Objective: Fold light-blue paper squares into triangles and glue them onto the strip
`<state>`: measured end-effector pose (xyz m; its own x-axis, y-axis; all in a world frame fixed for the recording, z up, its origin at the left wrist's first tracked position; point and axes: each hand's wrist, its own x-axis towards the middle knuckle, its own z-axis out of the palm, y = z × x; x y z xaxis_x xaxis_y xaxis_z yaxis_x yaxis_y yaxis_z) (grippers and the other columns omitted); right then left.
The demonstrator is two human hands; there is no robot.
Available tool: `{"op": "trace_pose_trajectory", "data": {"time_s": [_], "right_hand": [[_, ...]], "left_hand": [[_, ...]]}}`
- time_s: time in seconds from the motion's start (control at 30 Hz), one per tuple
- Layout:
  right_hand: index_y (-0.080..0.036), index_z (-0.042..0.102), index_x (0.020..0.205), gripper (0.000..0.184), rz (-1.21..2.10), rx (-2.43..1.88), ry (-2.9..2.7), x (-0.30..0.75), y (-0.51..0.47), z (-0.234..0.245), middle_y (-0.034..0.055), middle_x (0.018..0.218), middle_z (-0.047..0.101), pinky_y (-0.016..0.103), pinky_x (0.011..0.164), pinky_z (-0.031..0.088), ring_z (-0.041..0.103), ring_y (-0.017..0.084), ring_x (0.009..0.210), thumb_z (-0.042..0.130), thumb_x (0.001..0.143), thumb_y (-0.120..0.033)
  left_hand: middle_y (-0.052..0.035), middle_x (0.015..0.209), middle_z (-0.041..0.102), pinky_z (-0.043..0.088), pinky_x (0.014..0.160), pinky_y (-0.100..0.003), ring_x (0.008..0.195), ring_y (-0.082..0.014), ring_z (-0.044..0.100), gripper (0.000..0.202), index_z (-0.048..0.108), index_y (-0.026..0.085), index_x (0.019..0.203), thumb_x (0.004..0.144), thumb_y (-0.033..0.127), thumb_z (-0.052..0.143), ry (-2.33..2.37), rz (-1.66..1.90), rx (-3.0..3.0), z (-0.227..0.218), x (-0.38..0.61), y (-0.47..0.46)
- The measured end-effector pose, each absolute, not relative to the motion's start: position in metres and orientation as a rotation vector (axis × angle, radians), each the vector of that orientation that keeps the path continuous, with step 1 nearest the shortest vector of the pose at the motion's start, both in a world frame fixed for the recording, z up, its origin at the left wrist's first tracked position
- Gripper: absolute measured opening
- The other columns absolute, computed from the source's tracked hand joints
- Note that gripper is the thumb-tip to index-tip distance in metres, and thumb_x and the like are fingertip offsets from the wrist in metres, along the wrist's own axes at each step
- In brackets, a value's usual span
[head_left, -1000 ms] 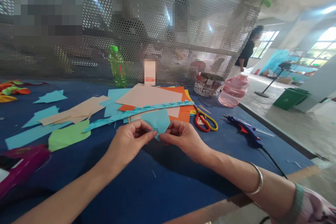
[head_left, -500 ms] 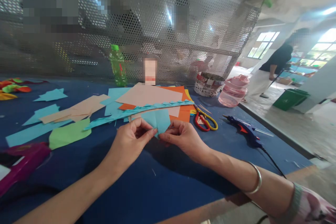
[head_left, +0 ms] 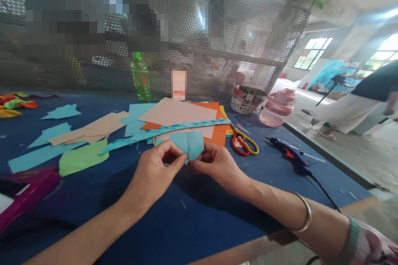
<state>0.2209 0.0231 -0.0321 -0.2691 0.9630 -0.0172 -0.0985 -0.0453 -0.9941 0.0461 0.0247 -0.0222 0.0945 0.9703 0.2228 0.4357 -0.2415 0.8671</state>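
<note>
Loads of paper (head_left: 177,114) on this blue worktop (head_left: 199,223), glue gun (head_left: 290,157) and scissors (head_left: 244,144) off right. Left hand (head_left: 152,169) and right hand (head_left: 214,166) both pinching a folded teal paper (head_left: 188,145), held up just above the worktop's middle.

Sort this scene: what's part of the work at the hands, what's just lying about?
Part of the work:
the folded light-blue paper, the left hand, the right hand

Just lying about:
the zigzag-edged blue paper strip, the scissors, the blue hot glue gun, the green plastic bottle
</note>
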Motion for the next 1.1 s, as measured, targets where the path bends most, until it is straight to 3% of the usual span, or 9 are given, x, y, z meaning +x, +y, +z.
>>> {"op": "trace_pose_trajectory", "data": {"time_s": [0.17,0.37,0.6,0.77,0.83,0.93,1.1], "right_hand": [[-0.017,0.059,0.080,0.021,1.451,-0.979,-1.369,0.220,0.022,-0.032,-0.0059,0.063,0.059,0.020,0.054,0.036,0.048,0.007,0.054,0.075,0.066,-0.019],[-0.018,0.055,0.083,0.026,1.416,-0.984,-1.364,0.219,0.021,-0.032,-0.0057,0.064,0.058,0.020,0.056,0.036,0.048,0.007,0.056,0.074,0.066,-0.019],[-0.018,0.056,0.088,0.026,1.364,-0.996,-1.415,0.218,0.022,-0.037,-0.0055,0.066,0.057,0.021,0.055,0.035,0.049,0.008,0.058,0.072,0.068,-0.020],[-0.018,0.056,0.087,0.021,1.309,-1.003,-1.442,0.218,0.020,-0.037,-0.0030,0.072,0.063,0.022,0.058,0.038,0.052,0.009,0.060,0.071,0.072,-0.021],[-0.019,0.057,0.088,0.021,1.294,-1.020,-1.442,0.218,0.019,-0.035,-0.0027,0.071,0.064,0.022,0.058,0.040,0.053,0.010,0.060,0.071,0.073,-0.022],[-0.019,0.057,0.088,0.022,1.270,-1.057,-1.449,0.218,0.019,-0.033,-0.0029,0.070,0.063,0.023,0.057,0.040,0.053,0.010,0.059,0.072,0.072,-0.024],[-0.019,0.058,0.090,0.023,1.230,-1.083,-1.487,0.220,0.019,-0.032,-0.0022,0.070,0.063,0.023,0.056,0.039,0.053,0.011,0.059,0.070,0.073,-0.025]], "left_hand": [[0.0039,0.065,0.064,0.043,0.062,-0.027,0.062,-0.0145,0.059,0.017,0.064,0.022,0.070,0.075,0.038,0.068,1.395,1.100,1.782,-0.023,0.045,0.023],[0.0032,0.071,0.068,0.045,0.060,-0.028,0.061,-0.0160,0.062,0.021,0.060,0.023,0.083,0.073,0.039,0.069,1.392,1.139,1.717,-0.020,0.047,0.022],[0.0018,0.074,0.075,0.050,0.064,-0.033,0.068,-0.0230,0.071,0.051,0.048,0.027,0.114,0.072,0.036,0.075,1.355,1.149,1.579,-0.018,0.045,0.022],[-0.0011,0.078,0.077,0.052,0.072,-0.035,0.071,-0.0231,0.071,0.075,0.046,0.022,0.127,0.063,0.036,0.083,1.270,1.129,1.407,-0.014,0.045,0.026],[-0.0028,0.082,0.077,0.050,0.070,-0.032,0.070,-0.0200,0.068,0.072,0.053,0.019,0.123,0.061,0.038,0.085,1.213,1.083,1.323,-0.012,0.045,0.027],[-0.0035,0.082,0.075,0.047,0.067,-0.027,0.071,-0.0162,0.063,0.048,0.069,0.015,0.098,0.062,0.044,0.084,1.160,0.999,1.240,-0.012,0.045,0.029],[-0.0020,0.071,0.073,0.043,0.065,-0.026,0.067,-0.0142,0.058,0.034,0.076,0.018,0.071,0.056,0.045,0.088,1.193,0.971,1.152,-0.014,0.042,0.031]]}}
